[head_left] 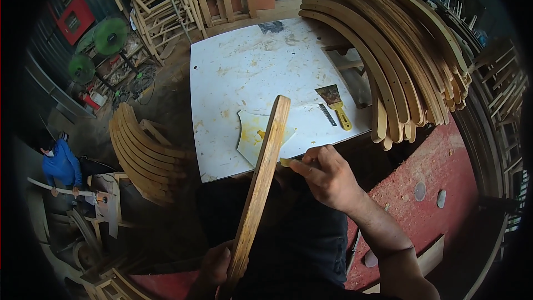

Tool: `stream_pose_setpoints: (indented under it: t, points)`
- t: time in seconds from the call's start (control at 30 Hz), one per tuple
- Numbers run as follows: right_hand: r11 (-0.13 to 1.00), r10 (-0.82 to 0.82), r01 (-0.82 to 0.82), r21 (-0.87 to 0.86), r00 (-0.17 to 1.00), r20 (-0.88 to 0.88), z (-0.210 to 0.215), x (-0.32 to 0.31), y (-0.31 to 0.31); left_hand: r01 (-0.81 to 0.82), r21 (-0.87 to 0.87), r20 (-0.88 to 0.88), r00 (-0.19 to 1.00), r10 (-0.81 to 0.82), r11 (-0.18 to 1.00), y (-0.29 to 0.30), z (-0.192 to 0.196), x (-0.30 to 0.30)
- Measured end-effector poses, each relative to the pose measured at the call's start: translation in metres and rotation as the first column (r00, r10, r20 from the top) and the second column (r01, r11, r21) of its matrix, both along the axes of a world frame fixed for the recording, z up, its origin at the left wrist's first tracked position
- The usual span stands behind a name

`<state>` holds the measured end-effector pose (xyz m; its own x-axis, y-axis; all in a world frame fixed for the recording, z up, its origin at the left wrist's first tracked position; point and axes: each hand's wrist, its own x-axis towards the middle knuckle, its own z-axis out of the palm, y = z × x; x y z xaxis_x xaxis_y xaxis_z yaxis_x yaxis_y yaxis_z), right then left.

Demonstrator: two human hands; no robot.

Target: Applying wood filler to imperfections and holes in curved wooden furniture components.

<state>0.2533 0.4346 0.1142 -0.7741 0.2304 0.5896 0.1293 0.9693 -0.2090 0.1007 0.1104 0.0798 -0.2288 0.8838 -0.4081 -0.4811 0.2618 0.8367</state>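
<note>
Curved wooden slat (260, 189) stands tilted, its lower end gripped in the closed left hand (215, 266). The right hand (327, 175), just right of the slat, pinches a small yellow-tipped scraper (286, 162) against its edge. Beyond the right hand lies a putty knife (335, 106).

We see a white bench (233, 78), its top smeared with dried filler stains. On it lie a yellow-handled putty knife (335, 106), a small dark blade (327, 114) just beside it, and a pale plastic sheet (250, 136) dabbed with yellow filler near the front edge.
</note>
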Motion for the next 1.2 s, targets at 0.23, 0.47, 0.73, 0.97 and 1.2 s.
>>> stream_pose_setpoints:
  t: [0.23,0.47,0.73,0.97,1.2]
  points:
    - [0.099,-0.083,-0.175,-0.980,0.980,-0.183,0.010,-0.005,0.010,0.000,-0.003,-0.021,1.000,0.000,1.000,0.003,0.004,0.002]
    - [0.044,0.109,0.130,-0.990,0.985,0.135,0.030,-0.024,0.039,-0.016,-0.040,-0.137,0.991,0.010,0.999,0.003,0.002,0.009]
    - [0.232,0.020,0.125,-0.965,0.991,0.133,0.038,-0.018,0.043,-0.029,-0.047,-0.185,0.982,0.020,0.998,0.003,-0.003,0.004]
    - [0.830,-0.071,-0.090,-0.551,0.962,-0.265,0.006,-0.048,0.037,-0.009,-0.026,-0.132,0.991,0.006,1.000,0.003,-0.003,0.006]
    - [0.957,-0.019,-0.028,-0.290,0.987,-0.158,-0.006,-0.041,0.020,-0.010,-0.062,-0.101,0.995,0.004,0.998,0.002,-0.007,0.004]
